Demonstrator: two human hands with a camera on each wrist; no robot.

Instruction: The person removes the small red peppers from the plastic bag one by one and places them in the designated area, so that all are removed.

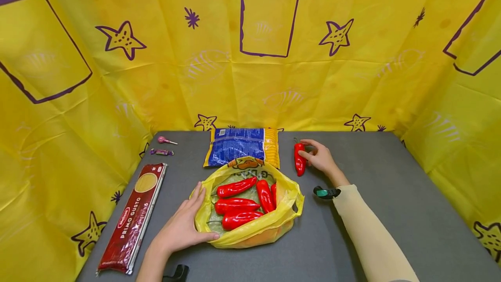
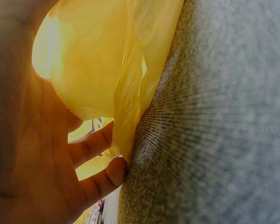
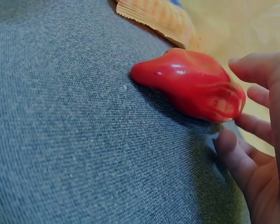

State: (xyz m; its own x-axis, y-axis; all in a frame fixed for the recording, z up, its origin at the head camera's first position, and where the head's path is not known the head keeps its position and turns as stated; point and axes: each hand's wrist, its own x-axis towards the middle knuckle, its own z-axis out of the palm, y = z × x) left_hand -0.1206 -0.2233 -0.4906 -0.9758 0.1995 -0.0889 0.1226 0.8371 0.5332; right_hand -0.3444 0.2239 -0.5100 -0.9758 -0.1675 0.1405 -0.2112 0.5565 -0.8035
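Observation:
A yellow plastic bag (image 1: 270, 232) stands with its mouth spread wide, and several red peppers (image 1: 236, 206) lie inside. My left hand (image 1: 184, 225) rests against the bag's left side, its fingers spread along the rim and its thumb at the front edge. In the left wrist view, fingertips (image 2: 115, 171) touch the thin yellow plastic close to the tabletop. Right of the bag, another red pepper (image 1: 299, 160) lies on the table. Around its stem end is my right hand (image 1: 321, 158), with thumb and fingers apart. The right wrist view shows a gap between the thumb (image 3: 228, 142) and the pepper.
Behind the bag lies a blue and yellow packet (image 1: 238, 145). A red spaghetti pack (image 1: 133, 219) is on the left, with a wrapped candy (image 1: 162, 152) and a pink lollipop (image 1: 162, 139) beyond it. Yellow patterned cloth (image 1: 270, 90) encloses the grey table (image 1: 395, 195).

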